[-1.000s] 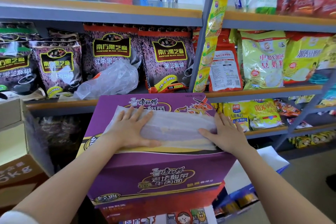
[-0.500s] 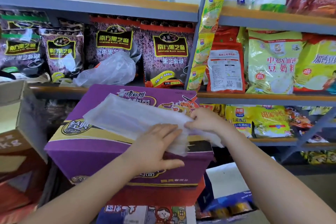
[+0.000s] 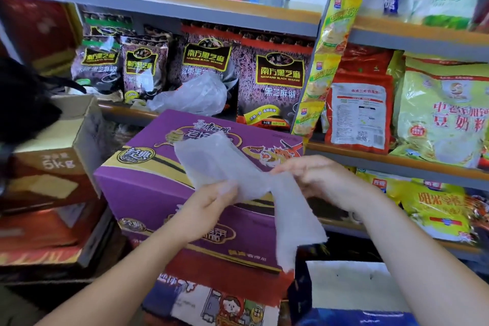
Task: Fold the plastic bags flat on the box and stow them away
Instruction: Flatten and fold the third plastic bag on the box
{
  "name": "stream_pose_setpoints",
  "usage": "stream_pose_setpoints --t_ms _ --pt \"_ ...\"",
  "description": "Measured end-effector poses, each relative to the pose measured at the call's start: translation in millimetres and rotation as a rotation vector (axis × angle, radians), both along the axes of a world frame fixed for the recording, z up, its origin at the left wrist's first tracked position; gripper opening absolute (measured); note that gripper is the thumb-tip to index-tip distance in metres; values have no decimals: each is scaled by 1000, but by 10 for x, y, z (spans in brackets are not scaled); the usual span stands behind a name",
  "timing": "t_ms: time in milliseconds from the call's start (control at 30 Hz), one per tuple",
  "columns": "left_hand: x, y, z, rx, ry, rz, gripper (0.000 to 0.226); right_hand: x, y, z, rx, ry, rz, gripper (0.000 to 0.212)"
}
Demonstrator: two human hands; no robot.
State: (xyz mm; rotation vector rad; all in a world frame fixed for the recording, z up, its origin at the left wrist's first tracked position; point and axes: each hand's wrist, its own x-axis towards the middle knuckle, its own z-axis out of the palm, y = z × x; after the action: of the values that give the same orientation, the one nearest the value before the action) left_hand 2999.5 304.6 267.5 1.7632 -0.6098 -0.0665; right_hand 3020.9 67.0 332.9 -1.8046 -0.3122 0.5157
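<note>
single head cam, wide-angle, looks forward and slightly down at shop shelves [image 3: 238, 12], close in. purple box [image 3: 148, 182] sits centre frame, both forearms enter from bottom edge, hands mid-frame near the lens. edges bend from lens distortion, frame rolled a little, left side blurred. no second view to overlap

Centre frame, dark black sesame packets [image 3: 280, 79] stand upright along a metal shelf [image 3: 391, 159]. Right of frame: yellow-green soy milk powder bags [image 3: 444, 111]. Left of frame: an open brown carton [image 3: 53, 145].
</note>
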Motion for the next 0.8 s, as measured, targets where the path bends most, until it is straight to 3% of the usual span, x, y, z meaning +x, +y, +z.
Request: stream_pose_setpoints --t_ms 67,167,233,300,367,533,633,700,800 --pt "-17 -34 130 -110 135 129 33 -22 95 51 15 -125 -44 20" --pt "80 -24 241 -158 225 296 36 85 281 1 -52 -315 -258 18" --pt "199 49 222 23 171 395 45 200 409 -62 -17 -350 -362 17" --pt "300 127 159 306 54 438 46 332 530 -134 -64 -340 -427 35" --pt "378 201 110 455 -69 456 44 480 657 -215 -170 -316 -480 43" --pt "538 419 25 569 -222 381 47 777 942 -333 -558 -339 -516 29" --pt "622 525 74 617 -203 345 15 862 1025 -322 -721 -341 -465 27" --pt "727 579 140 634 -201 343 42 882 1059 -318 -811 -328 -443 24" --pt "931 552 202 714 -373 260 63 875 1134 -369 -940 -382 -451 23"
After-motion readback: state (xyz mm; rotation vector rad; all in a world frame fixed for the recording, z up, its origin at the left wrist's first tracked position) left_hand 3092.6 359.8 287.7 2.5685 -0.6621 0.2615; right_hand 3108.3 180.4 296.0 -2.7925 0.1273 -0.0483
